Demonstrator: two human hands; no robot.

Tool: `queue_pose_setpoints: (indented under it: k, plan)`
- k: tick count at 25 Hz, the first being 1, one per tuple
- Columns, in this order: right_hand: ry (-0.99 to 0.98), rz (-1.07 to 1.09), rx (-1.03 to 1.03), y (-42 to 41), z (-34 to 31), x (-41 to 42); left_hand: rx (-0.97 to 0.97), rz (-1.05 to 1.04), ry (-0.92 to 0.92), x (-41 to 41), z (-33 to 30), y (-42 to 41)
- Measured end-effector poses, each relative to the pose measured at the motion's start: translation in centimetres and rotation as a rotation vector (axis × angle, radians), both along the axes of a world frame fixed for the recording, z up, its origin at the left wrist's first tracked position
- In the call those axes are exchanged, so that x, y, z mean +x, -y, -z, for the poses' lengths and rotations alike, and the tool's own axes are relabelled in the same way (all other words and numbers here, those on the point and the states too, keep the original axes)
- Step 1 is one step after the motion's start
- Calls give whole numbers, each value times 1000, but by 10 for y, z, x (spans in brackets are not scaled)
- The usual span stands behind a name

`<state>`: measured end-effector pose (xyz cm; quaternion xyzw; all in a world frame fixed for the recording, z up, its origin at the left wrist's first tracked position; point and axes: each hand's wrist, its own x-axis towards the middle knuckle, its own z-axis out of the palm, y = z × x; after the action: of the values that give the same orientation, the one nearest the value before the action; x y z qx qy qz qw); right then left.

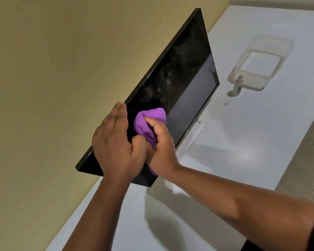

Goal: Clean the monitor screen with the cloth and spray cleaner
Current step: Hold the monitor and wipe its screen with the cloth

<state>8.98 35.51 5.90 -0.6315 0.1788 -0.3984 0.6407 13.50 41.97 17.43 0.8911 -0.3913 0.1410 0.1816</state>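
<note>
**Operator A:** Report the setting first.

**Operator B:** A white desk [216,160] runs along a yellow-green wall [53,69]. A strip of textured flooring shows past the desk's right edge.

**Operator A:** Nearest items?

**Operator B:** Two bare forearms enter from the lower edge of the view. The left hand [116,147] lies flat over the top edge of the monitor [179,78], fingers together and extended, thumb toward the screen side, bracing the panel. The right hand [159,149] is closed around a bunched purple cloth [149,122], fingers clamped on it, pressing it against the screen near the left hand.

**Operator A:** Monitor condition and position?

**Operator B:** It stands on the desk on a pale stand [192,136], its screen dark. Speckled, smeared residue covers the upper band of the screen beyond the cloth. The lower band looks more uniform.

**Operator A:** Farther items?

**Operator B:** A small pale spray bottle [238,86] stands upright on the desk, well apart from the monitor. A small clear cap-like piece [227,103] lies on the desk near the bottle. Just behind the bottle sits a translucent rectangular container [286,46]; contact between the two cannot be determined.
</note>
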Motion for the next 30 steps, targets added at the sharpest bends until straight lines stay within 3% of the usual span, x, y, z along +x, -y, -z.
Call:
queue_pose_setpoints:
  k: [3, 6, 9, 12, 15, 18, 20, 24, 28, 30]
  plan:
    - [-139, -31, -29, -6, 28, -22, 15, -2, 22, 0, 1, -1]
    - [-373, 165, 255, 14, 45, -30, 21, -3, 47, 1, 3, -1]
    - [-258, 279, 345, 30, 27, -10, 6, -5, 57, 1, 3, 0]
    - [-92, 131, 231, 11, 19, -10, -1, 7, 64, 1, 3, 0]
    - [-200, -11, 152, -11, 44, -37, 2, 15, 72, 2, 3, -1]
    - [-420, 147, 412, 17, 58, -36, -11, -17, 42, 0, 3, 1]
    - [-464, 221, 541, 43, 57, -20, -17, -35, 26, 0, 2, 3]
    - [-451, 253, 458, 44, 53, -8, -18, -42, 22, -1, 1, 4]
    - [-619, 117, 402, 0, 82, -36, -13, -46, 34, -4, 2, 5]
    - [-658, 152, 431, 10, 88, -37, -16, -44, 38, -3, 3, 4]
